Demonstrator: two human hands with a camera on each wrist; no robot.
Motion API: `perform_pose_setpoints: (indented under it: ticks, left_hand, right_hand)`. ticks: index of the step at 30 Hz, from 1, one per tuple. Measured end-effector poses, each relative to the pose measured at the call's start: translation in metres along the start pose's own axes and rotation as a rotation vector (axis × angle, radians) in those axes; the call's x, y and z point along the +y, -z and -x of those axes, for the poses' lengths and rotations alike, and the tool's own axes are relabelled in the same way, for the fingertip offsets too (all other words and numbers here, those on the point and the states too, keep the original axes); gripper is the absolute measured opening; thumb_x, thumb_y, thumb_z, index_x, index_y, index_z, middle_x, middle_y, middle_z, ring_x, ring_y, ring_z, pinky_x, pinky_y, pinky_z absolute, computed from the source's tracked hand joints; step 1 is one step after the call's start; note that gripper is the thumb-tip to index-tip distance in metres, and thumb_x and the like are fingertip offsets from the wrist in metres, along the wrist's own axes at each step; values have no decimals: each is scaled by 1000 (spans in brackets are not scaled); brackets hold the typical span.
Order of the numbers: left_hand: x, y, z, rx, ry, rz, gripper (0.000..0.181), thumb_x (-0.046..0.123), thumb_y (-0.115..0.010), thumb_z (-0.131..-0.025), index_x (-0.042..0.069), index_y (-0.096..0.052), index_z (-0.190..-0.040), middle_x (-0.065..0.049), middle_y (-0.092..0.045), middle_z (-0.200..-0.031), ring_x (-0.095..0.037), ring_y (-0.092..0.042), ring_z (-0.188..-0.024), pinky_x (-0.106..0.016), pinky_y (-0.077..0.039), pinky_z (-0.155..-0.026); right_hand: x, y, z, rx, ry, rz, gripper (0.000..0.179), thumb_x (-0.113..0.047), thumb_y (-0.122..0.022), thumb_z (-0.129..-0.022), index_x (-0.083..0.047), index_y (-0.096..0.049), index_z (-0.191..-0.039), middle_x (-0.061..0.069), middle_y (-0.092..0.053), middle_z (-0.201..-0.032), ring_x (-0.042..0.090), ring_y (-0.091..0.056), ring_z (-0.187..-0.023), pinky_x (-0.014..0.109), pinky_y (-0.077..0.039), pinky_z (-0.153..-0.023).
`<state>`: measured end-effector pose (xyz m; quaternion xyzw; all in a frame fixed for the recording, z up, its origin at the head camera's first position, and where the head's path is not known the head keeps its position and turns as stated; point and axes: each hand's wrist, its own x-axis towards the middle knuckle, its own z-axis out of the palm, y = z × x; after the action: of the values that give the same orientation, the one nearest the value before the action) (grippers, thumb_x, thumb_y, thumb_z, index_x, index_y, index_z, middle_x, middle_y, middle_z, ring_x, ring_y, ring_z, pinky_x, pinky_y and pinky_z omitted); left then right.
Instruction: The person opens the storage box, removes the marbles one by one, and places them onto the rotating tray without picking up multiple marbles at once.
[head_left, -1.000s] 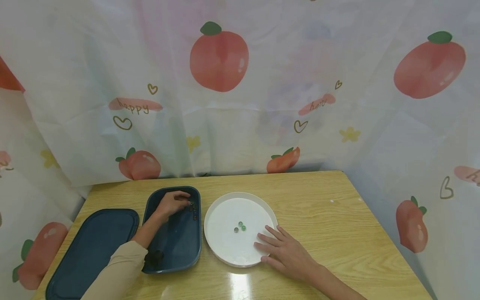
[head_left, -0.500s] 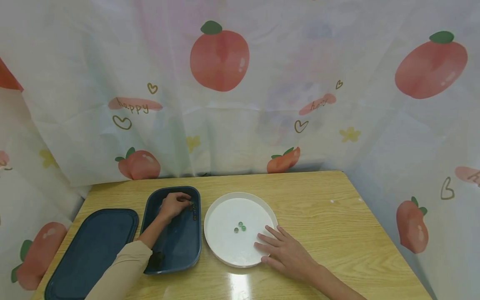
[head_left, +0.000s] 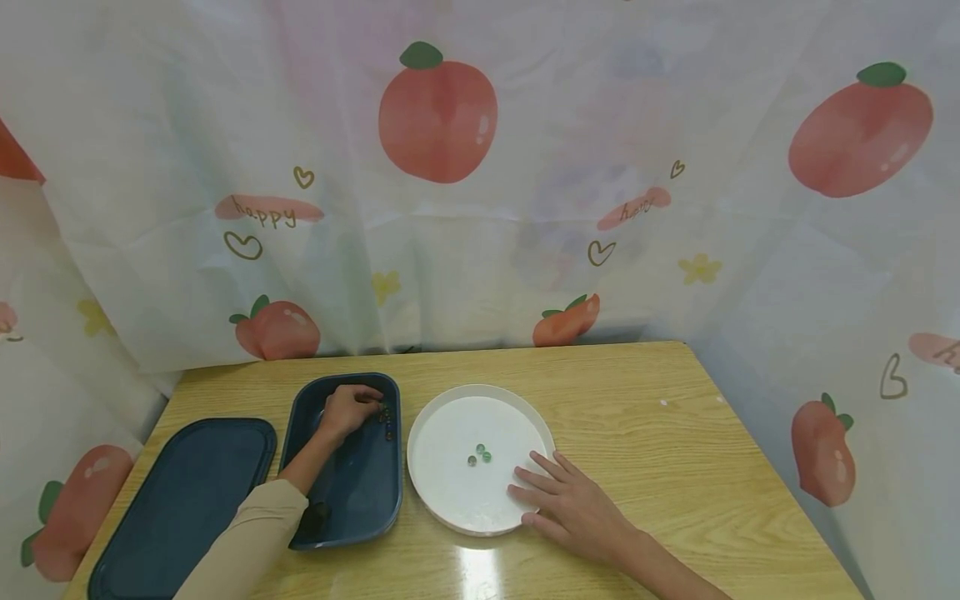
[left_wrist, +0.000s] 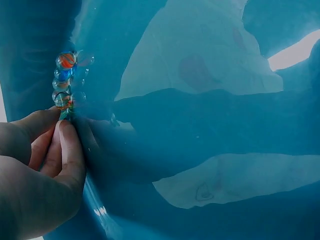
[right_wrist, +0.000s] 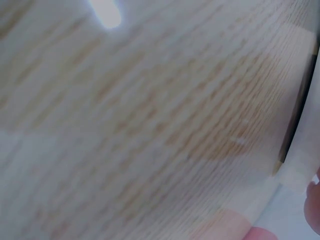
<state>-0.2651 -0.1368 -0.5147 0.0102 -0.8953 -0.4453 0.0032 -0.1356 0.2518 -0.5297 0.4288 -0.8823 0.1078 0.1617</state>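
My left hand [head_left: 348, 410] reaches into the dark blue tray [head_left: 363, 492] at its back right side. In the left wrist view, its thumb and fingertips pinch a greenish marble [left_wrist: 64, 114], mostly hidden by them. Beyond it, several clear glass marbles [left_wrist: 62, 75] with orange and blue swirls line up along the tray's wall. On the round white plate [head_left: 442, 492] lie three small marbles [head_left: 487, 457], two green and one greyish. My right hand [head_left: 577, 510] rests at the plate's right rim, fingers spread and straight over the edge.
A flat dark blue lid [head_left: 191, 500] lies left of the tray. All stand on a wood-grain table [head_left: 675, 467]. Behind and at both sides hangs a white cloth [head_left: 525, 125] printed with peaches.
The left wrist and sleeve have shifted slightly right while the fingertips stay by the marbles. My right hand, the plate and its marbles stay put.
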Motion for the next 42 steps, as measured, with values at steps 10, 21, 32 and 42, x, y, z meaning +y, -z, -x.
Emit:
perform_pose_setpoints:
  ticks: [10,21,32,42]
  left_hand:
    - [7,2,2,-3,-21,-49,12,1,-72,-85,-2,-77,-95,-15,-74,-94,-27,-68,-83,-38,-54,-67]
    - [6,4,0,4,14,3,10,3,-74,-86,-2,-76,-95,-15,-73,-96,-30,-66,-88,-40,-53,-71]
    - [26,14,3,35,90,74,15,8,-72,-90,-1,-75,-102,-15,-72,-100,-33,-65,-98,-47,-52,-81]
    - [54,17,17,18,43,101,16,9,-73,-90,2,-75,-104,-11,-72,-99,-32,-65,-100,-48,-51,-85]
  right_hand:
    - [0,0,0,-13,-11,-6,38,-41,-61,-99,-24,-67,-133,-3,-58,-140,29,-44,-137,54,-31,-108]
    - [-1,0,0,-18,-11,-5,38,-41,-61,-99,-25,-67,-132,-3,-58,-140,29,-43,-138,55,-32,-108]
    - [0,0,-1,-19,-9,-5,38,-42,-61,-99,-25,-67,-132,-3,-59,-140,28,-43,-138,54,-31,-108]
    - [0,0,0,-11,-2,7,38,-42,-60,-99,-25,-67,-132,-3,-59,-139,29,-45,-136,53,-31,-108]
